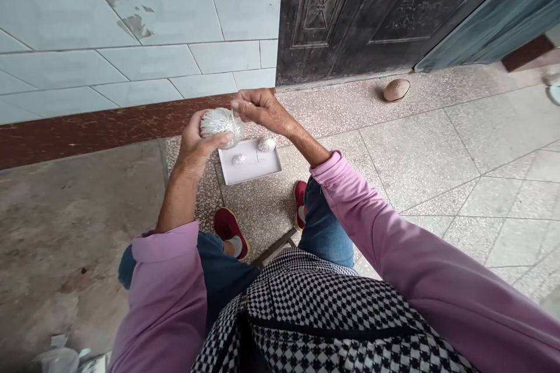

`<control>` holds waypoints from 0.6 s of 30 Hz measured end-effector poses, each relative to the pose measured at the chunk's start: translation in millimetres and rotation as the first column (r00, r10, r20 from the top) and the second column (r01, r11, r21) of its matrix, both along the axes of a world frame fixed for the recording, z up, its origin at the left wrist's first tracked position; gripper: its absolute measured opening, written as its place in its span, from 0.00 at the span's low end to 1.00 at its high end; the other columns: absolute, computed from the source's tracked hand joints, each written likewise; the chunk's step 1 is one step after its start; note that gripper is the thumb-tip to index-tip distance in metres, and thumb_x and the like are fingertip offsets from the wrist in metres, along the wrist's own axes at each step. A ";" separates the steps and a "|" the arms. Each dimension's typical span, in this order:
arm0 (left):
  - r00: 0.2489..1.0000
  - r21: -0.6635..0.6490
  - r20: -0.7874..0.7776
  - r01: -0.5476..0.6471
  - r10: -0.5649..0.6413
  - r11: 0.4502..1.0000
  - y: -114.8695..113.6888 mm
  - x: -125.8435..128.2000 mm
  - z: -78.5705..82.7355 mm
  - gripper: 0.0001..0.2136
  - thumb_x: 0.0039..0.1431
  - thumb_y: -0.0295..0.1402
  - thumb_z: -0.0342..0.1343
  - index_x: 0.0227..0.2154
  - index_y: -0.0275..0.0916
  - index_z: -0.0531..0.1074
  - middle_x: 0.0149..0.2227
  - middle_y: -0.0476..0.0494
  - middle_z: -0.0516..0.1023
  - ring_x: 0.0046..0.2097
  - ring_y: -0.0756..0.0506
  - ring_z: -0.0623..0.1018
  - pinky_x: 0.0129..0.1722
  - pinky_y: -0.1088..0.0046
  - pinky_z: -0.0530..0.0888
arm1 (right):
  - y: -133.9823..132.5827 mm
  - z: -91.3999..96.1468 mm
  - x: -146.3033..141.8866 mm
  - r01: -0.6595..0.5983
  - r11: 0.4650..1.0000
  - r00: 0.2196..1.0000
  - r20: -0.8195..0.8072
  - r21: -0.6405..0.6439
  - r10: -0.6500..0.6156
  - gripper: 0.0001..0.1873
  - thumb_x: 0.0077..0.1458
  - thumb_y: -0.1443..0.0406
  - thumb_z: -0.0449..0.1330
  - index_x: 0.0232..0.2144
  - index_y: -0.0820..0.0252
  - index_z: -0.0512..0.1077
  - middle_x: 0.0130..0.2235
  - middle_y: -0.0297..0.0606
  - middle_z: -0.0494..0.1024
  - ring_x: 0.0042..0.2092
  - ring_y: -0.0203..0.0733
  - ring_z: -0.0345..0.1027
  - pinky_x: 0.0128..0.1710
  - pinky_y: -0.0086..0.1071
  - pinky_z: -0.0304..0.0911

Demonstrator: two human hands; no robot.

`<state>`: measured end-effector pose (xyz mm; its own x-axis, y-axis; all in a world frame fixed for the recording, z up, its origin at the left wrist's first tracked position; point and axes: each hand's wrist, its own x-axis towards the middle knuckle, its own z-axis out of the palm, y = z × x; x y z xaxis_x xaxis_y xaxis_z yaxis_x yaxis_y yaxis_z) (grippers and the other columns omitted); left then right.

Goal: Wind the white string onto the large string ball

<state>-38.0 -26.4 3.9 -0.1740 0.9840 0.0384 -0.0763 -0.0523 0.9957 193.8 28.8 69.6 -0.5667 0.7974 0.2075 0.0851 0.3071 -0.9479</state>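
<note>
My left hand (196,143) is wrapped round a silvery ball of thin wire or thread (219,123), held up in front of me. My right hand (260,108) sits just to the ball's right, fingers pinched together at its top edge; what they pinch is too fine to make out. Below the hands, a white flat tray (249,170) lies on the floor with two smaller silvery balls, one at the right (266,144) and one at the left (238,159).
I sit with red shoes (230,230) on a speckled stone floor. A tiled wall with a dark red skirting runs at the left, a dark carved door (371,11) stands ahead. A round stone-like object (396,90) lies by the door. Plastic scraps (61,356) lie at bottom left.
</note>
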 end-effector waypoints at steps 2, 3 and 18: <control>0.992 -0.034 0.076 0.105 -0.102 0.994 -7.1 3.8 7.3 0.44 0.28 0.47 0.93 0.52 0.43 0.84 0.50 0.39 0.89 0.52 0.32 0.87 0.64 0.44 0.88 | 5.3 0.9 5.2 0.089 0.996 0.996 -0.013 -0.032 -0.090 0.35 0.92 0.39 0.61 0.35 0.54 0.71 0.30 0.28 0.67 0.39 0.39 0.62 0.39 0.36 0.61; 0.983 -0.041 0.111 0.151 -0.146 0.988 -10.5 5.6 11.1 0.42 0.30 0.47 0.93 0.52 0.44 0.85 0.50 0.38 0.89 0.52 0.32 0.87 0.63 0.45 0.89 | 7.0 0.5 7.1 0.118 0.992 0.993 -0.011 -0.039 -0.119 0.32 0.92 0.44 0.62 0.35 0.54 0.70 0.30 0.29 0.67 0.39 0.39 0.63 0.40 0.35 0.61; 0.937 0.038 0.317 0.142 -0.147 0.989 -16.8 17.7 29.8 0.45 0.35 0.59 0.93 0.57 0.51 0.85 0.53 0.33 0.92 0.67 0.19 0.90 0.65 0.34 0.92 | 20.1 -37.9 -20.9 0.146 0.989 0.983 0.109 0.017 -0.147 0.27 0.90 0.60 0.65 0.34 0.52 0.63 0.35 0.30 0.68 0.43 0.42 0.64 0.48 0.33 0.66</control>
